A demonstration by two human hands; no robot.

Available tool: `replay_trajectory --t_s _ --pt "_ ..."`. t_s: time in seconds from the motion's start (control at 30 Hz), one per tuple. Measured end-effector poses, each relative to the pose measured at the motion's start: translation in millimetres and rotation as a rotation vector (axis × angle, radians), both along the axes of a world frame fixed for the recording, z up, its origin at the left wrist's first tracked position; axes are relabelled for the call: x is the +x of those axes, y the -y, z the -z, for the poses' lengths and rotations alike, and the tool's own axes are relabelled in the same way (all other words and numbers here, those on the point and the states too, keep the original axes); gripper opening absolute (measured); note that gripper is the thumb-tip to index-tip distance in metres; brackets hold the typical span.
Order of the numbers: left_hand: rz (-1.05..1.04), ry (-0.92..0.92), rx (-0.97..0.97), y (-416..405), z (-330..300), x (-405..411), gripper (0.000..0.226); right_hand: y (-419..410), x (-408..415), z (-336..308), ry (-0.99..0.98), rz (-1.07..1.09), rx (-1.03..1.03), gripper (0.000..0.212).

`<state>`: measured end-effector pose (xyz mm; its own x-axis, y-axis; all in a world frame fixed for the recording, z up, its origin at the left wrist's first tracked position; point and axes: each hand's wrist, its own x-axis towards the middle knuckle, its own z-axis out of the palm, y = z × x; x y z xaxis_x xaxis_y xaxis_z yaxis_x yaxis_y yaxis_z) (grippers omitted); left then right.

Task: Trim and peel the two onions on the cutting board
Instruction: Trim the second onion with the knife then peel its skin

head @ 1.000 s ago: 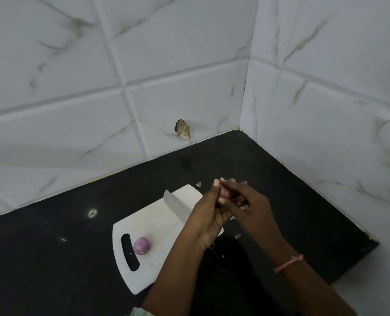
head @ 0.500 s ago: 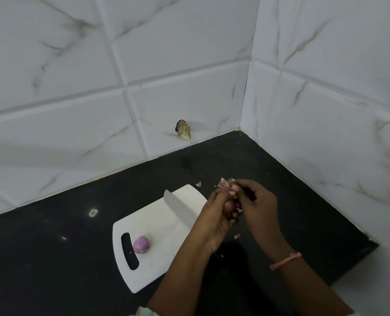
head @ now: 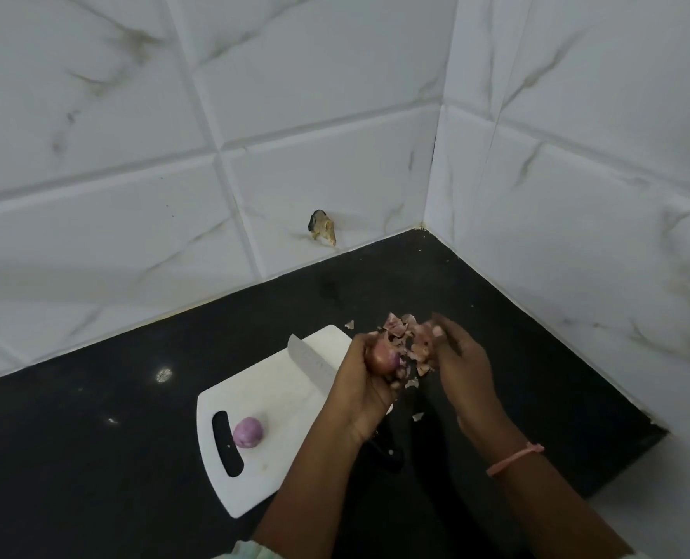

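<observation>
My left hand (head: 359, 387) grips a small reddish onion (head: 382, 359) above the right end of the white cutting board (head: 270, 413). My right hand (head: 458, 365) pinches a flap of papery onion skin (head: 409, 336) that stands away from the onion. A second onion (head: 248, 432), purple and peeled, lies on the board beside its handle slot. The knife (head: 311, 363) lies across the board, blade toward the wall; its black handle (head: 385, 451) shows below my left wrist.
The board lies on a black countertop (head: 93, 437) in a corner of white tiled walls. Small skin scraps (head: 418, 416) lie on the counter by the board. A chipped hole (head: 322, 232) marks the back wall.
My right hand has pulled away to the right, and the skin it pinches has peeled off the onion into a loose flap. The onion's bare side now shows in my left hand.
</observation>
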<state>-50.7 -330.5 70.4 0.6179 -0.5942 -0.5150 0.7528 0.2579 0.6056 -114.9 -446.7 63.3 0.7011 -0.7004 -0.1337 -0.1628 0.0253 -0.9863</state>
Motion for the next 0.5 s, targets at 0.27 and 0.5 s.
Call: replay_trajectory --t_s 0.27,0.5 --pt "0.017 0.134 -0.106 -7 -6 -4 0.036 -24 -5 -12 0.218 -0.295 -0.268 0.027" --pt "-0.037 0.285 -0.044 -2 6 -7 0.065 -26 2 -18 0.203 -0.208 -0.296 0.017"
